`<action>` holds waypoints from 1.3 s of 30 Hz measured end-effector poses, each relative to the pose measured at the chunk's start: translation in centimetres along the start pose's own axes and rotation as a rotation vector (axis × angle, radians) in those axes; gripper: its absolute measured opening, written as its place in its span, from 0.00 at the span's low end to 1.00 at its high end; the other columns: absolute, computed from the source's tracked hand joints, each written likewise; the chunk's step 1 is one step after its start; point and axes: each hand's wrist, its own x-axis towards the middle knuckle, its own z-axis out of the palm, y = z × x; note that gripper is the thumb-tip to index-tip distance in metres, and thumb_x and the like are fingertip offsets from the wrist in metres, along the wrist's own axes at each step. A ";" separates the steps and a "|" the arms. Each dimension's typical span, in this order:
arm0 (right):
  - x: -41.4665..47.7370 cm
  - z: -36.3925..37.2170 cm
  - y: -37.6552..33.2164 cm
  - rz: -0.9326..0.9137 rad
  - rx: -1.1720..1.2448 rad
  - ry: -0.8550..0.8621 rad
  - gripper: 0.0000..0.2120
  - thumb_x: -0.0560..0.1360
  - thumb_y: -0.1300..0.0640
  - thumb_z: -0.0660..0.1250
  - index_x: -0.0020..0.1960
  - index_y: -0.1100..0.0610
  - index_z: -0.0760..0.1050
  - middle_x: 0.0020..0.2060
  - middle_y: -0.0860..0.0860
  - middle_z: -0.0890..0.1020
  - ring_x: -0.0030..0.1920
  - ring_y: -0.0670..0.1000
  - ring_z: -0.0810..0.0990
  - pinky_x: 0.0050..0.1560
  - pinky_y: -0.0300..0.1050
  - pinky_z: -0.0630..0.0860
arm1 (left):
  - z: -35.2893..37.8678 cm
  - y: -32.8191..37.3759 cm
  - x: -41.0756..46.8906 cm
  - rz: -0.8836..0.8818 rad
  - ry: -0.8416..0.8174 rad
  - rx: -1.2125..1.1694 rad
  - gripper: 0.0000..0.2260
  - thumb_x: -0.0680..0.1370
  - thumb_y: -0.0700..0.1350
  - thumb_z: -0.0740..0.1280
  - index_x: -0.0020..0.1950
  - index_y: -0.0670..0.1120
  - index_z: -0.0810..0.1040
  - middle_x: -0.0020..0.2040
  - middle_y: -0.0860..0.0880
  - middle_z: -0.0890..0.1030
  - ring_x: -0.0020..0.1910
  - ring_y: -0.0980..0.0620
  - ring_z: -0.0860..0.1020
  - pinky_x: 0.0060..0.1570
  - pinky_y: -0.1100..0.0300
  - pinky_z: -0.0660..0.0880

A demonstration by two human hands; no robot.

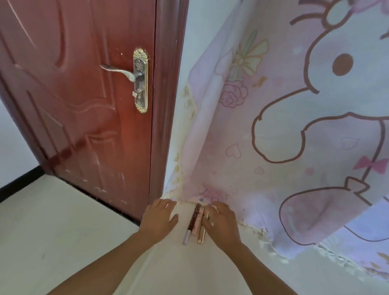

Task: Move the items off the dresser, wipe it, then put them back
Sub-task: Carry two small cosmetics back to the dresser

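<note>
Three slim cosmetic tubes lie side by side at the back left of the white dresser top: a dark brown tube with a silver cap, a pink tube and a gold tube. My left hand lies palm down on the dresser's left edge, a little left of the tubes, and holds nothing. My right hand is palm down just right of the tubes. Its thumb and fingers touch the gold tube and cover its far end. Whether they grip it is unclear.
A pink cartoon-print curtain hangs behind the dresser, its hem lying on the top at the back and right. A dark red door with a gold handle stands to the left. Pale floor lies below the left edge.
</note>
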 end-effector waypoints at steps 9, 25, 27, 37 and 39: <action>0.5 0.9 -9.4 -0.487 -0.149 -0.152 0.17 0.64 0.46 0.55 0.38 0.49 0.82 0.44 0.49 0.84 0.45 0.50 0.83 0.41 0.41 0.79 | -2.8 -5.8 -13.5 -0.469 0.062 0.200 0.22 0.69 0.56 0.53 0.46 0.49 0.83 0.47 0.50 0.84 0.48 0.48 0.82 0.39 0.55 0.79; -9.2 0.5 -33.0 -0.991 -0.194 -0.138 0.11 0.66 0.55 0.63 0.42 0.59 0.79 0.47 0.58 0.79 0.52 0.59 0.79 0.48 0.52 0.75 | -9.3 -12.7 -42.4 -1.002 0.347 0.028 0.23 0.80 0.55 0.53 0.74 0.50 0.57 0.75 0.50 0.58 0.75 0.48 0.52 0.73 0.50 0.51; -11.4 0.2 -38.1 -0.991 -0.158 -0.124 0.14 0.73 0.56 0.62 0.54 0.62 0.77 0.58 0.62 0.74 0.63 0.62 0.71 0.60 0.54 0.66 | -11.5 -14.0 -47.4 -1.022 0.397 0.051 0.23 0.80 0.55 0.53 0.74 0.50 0.58 0.75 0.50 0.59 0.75 0.49 0.52 0.72 0.50 0.52; -26.2 -0.7 -63.5 -1.343 0.032 -0.057 0.21 0.78 0.51 0.58 0.69 0.55 0.65 0.71 0.56 0.62 0.73 0.55 0.57 0.71 0.51 0.54 | -18.9 -17.6 -75.2 -1.383 0.666 0.094 0.19 0.80 0.52 0.55 0.69 0.49 0.65 0.71 0.50 0.65 0.71 0.48 0.59 0.69 0.48 0.58; -28.1 -0.4 -67.3 -1.394 0.050 -0.049 0.22 0.79 0.51 0.56 0.71 0.53 0.62 0.73 0.54 0.59 0.74 0.54 0.53 0.72 0.49 0.52 | -19.2 -17.7 -79.2 -1.440 0.706 0.118 0.18 0.80 0.52 0.55 0.68 0.49 0.66 0.70 0.50 0.66 0.71 0.48 0.60 0.68 0.49 0.58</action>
